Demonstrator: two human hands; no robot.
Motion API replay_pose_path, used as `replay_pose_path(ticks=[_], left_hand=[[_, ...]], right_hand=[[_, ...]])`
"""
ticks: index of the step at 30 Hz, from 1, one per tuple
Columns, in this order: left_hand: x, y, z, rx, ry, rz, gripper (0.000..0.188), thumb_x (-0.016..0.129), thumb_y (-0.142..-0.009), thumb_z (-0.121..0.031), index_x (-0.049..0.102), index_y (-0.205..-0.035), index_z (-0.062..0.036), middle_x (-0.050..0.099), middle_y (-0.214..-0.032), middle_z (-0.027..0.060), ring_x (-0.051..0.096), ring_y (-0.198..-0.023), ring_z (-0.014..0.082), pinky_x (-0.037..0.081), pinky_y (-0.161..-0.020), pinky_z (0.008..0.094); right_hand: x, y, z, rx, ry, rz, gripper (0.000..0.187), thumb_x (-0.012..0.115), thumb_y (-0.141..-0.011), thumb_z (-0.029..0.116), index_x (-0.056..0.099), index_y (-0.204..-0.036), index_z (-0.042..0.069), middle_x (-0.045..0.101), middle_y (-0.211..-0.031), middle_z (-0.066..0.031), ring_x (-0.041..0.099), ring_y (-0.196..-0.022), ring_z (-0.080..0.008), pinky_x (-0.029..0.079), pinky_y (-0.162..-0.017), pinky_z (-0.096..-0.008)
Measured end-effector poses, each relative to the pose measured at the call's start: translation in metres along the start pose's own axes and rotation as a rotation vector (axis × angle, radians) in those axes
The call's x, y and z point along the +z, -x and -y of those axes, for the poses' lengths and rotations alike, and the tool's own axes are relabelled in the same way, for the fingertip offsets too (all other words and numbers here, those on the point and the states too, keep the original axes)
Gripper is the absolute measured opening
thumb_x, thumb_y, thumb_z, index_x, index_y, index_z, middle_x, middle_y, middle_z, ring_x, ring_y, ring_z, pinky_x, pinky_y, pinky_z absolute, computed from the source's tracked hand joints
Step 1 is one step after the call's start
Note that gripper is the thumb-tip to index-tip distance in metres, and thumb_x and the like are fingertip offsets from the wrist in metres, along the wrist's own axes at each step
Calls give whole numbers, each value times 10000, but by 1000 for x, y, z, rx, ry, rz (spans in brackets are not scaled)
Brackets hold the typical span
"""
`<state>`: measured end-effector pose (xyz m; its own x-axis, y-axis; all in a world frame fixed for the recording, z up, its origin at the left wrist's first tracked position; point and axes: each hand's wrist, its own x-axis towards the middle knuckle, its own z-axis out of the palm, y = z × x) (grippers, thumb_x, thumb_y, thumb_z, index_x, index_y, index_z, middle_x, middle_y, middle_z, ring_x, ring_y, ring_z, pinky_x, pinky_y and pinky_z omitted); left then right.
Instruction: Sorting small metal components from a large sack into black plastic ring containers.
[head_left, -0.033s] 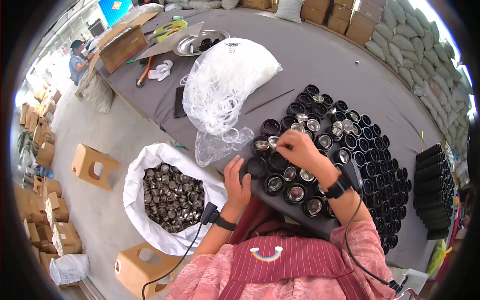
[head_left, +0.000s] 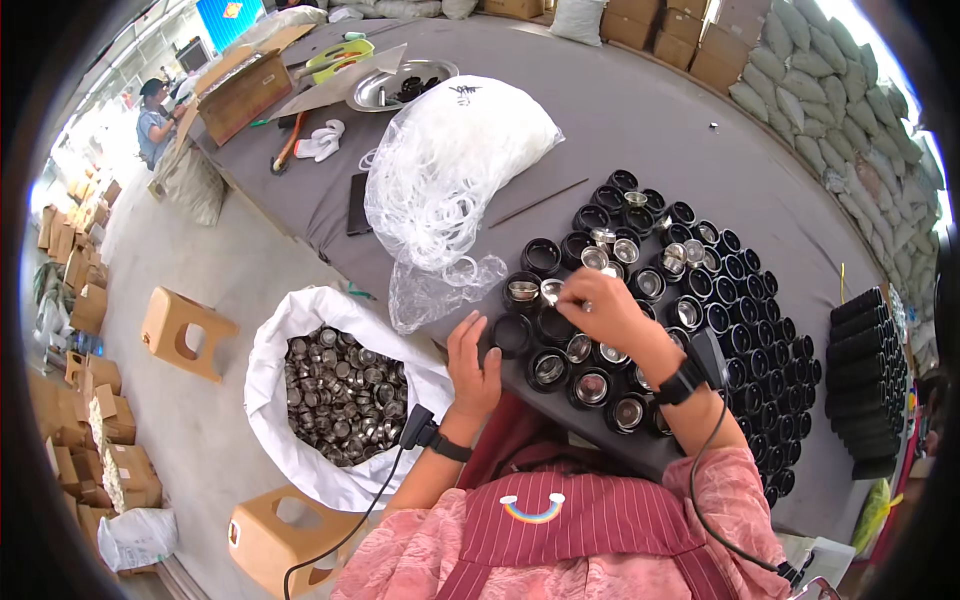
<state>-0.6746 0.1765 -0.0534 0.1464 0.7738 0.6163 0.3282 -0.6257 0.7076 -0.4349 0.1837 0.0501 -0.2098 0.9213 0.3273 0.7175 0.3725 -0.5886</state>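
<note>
My right hand (head_left: 597,305) is closed in a pinch on a shiny silver metal cap (head_left: 551,290), over the near left end of the black cups. These round black cups (head_left: 541,257) stand packed on the table, several of them with silver caps in or on their mouths. One cup with a tilted cap (head_left: 522,290) stands just left of the pinched cap. My left hand (head_left: 473,368) lies with straight fingers at the table's near edge, holding nothing, beside a black cup without a cap (head_left: 512,335). To its left, a white sack (head_left: 265,385) on the floor holds many loose silver caps (head_left: 345,395).
A clear plastic bag of white rings (head_left: 470,150) lies beyond my hands, near a thin rod (head_left: 540,203) and a dark phone (head_left: 360,205). Tan stools (head_left: 185,325) stand at left. Stacked black tubes (head_left: 868,385) are at right. A person (head_left: 154,125) is far left.
My right hand has shifted very slightly right and toward me, and the pinched cap shows more of its face. My left hand has stayed in place.
</note>
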Motion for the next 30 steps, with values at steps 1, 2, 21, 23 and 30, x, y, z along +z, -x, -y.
replay_pose_path(ticks=[1, 2, 21, 23, 30], left_hand=[[-1, -2, 1, 17, -5, -6, 425, 537, -975, -210, 520, -1315, 45, 514, -1347, 245, 494, -1235, 404, 378, -1068, 467], [-2, -4, 1, 15, 1, -10, 425, 537, -975, -210, 520, -1315, 45, 514, -1347, 245, 494, -1235, 404, 378, -1068, 467], [10, -34, 19, 67, -122, -98, 384, 444, -1028, -261, 580, -1258, 14, 598, -1236, 213, 548, -1148, 404, 430, -992, 479], [12, -33, 21, 66, -107, -105, 382, 442, -1028, -260, 586, -1254, 12, 599, -1236, 213, 548, -1147, 407, 433, -988, 481], [8, -38, 12, 177, -186, 16, 539, 438, -1015, -448, 595, -1251, 11, 610, -1213, 202, 557, -1119, 407, 445, -972, 481]], right_hand=[[2, 10, 0, 0, 5, 5, 102, 726, -795, 94, 731, -872, 27, 672, -908, -107, 673, -810, -301, 546, -724, -362], [3, 21, 2, -27, 54, 27, 109, 732, -793, 97, 740, -885, 38, 670, -908, -106, 672, -810, -299, 545, -723, -365], [38, -3, 20, -132, 25, -96, 126, 730, -792, 85, 751, -916, 87, 650, -918, -97, 647, -789, -296, 531, -691, -371], [43, 6, 28, -187, 119, -43, 143, 732, -789, 91, 750, -931, 92, 661, -942, -97, 649, -793, -302, 533, -674, -381], [20, -4, -6, 112, 132, -220, 151, 723, -793, 112, 731, -940, 79, 678, -956, -94, 661, -836, -325, 526, -750, -429]])
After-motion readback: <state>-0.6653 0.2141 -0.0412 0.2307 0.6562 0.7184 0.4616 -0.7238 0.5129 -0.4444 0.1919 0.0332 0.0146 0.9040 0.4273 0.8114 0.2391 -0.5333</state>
